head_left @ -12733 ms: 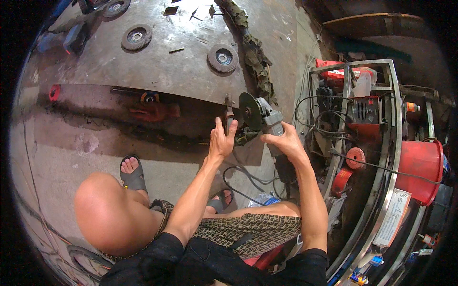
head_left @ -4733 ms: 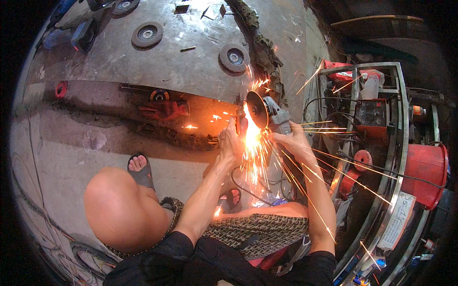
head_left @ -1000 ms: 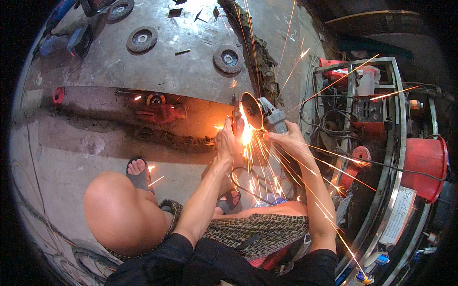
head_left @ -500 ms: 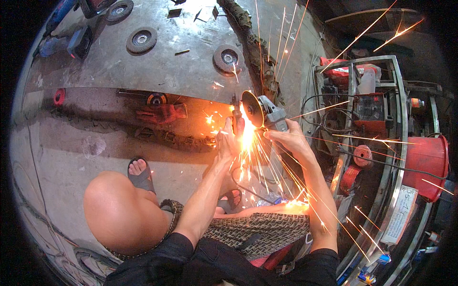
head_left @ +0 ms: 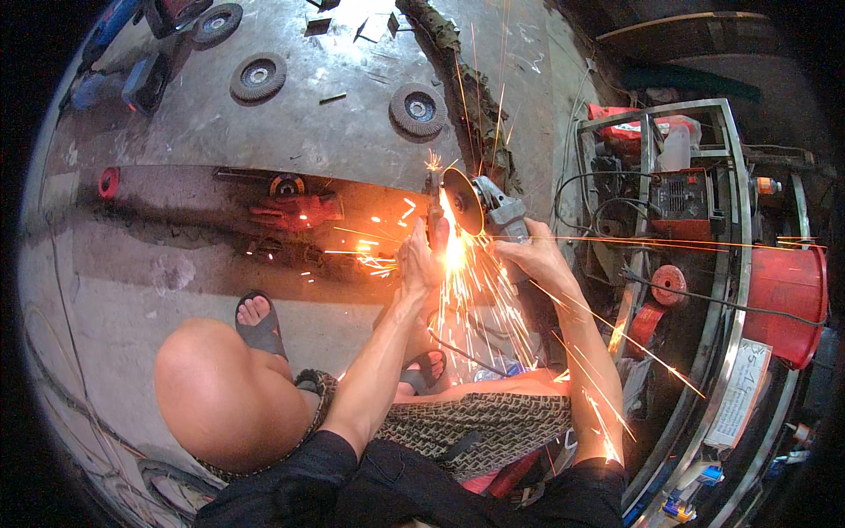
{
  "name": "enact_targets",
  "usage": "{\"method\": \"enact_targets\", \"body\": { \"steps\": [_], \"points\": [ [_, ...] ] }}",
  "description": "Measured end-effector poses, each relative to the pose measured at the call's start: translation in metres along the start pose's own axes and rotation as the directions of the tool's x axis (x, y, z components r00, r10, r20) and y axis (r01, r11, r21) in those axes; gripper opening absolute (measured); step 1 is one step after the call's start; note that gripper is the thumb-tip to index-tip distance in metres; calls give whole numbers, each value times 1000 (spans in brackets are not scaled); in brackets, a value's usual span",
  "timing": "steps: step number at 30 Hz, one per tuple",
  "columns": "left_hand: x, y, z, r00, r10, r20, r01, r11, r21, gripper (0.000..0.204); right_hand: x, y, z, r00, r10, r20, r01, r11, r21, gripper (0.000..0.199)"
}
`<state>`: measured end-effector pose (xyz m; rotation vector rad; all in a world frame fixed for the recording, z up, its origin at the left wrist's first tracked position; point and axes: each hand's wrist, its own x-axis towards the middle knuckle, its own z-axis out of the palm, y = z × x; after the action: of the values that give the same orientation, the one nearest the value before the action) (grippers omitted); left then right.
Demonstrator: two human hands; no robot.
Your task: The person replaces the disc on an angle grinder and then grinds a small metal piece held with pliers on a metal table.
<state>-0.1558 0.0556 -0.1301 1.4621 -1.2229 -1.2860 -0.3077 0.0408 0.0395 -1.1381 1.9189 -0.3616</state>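
My right hand (head_left: 539,253) is closed round the body of an angle grinder (head_left: 502,211), whose dark disc (head_left: 461,201) faces left. Sparks pour down and to the left from below the disc. Against it stands a small dark metal piece (head_left: 434,189), gripped by my left hand (head_left: 417,264); glare hides its lower part and some of my fingers. Both hands are at the near edge of a metal tabletop (head_left: 352,132). Several flap discs lie on that top, among them one (head_left: 416,110) just beyond the grinder.
Small metal offcuts (head_left: 318,26) lie farther back. Below the edge are a red glove (head_left: 295,213) and another disc (head_left: 287,186). At the right stands a metal frame rack (head_left: 738,141) with a welding machine (head_left: 685,198), and a red bucket (head_left: 786,304). Cables cross the floor at lower left.
The spark spray has shifted: more now flies left and straight down, fewer streaks to the upper right. Both hands keep their grip, with the grinder and metal piece almost unmoved.
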Motion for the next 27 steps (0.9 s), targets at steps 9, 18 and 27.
{"method": "enact_targets", "body": {
  "steps": [9, 18, 27],
  "points": [
    [0, -3, 2, 1000, -23, 20, 23, 999, 27, 70, 2, 3, -1, 997, -26, 73, 21, 997, 77, 37],
    [0, -2, 1, 1000, -23, -4, 23, 994, 107, 79, -3, -6, 2, 998, -62, -24, 61, 998, -18, 40],
    [0, 5, -3, 999, -45, 20, 44, 999, 21, 65, 2, 7, 3, 997, 77, 9, -77, 994, 80, 40]
  ]
}}
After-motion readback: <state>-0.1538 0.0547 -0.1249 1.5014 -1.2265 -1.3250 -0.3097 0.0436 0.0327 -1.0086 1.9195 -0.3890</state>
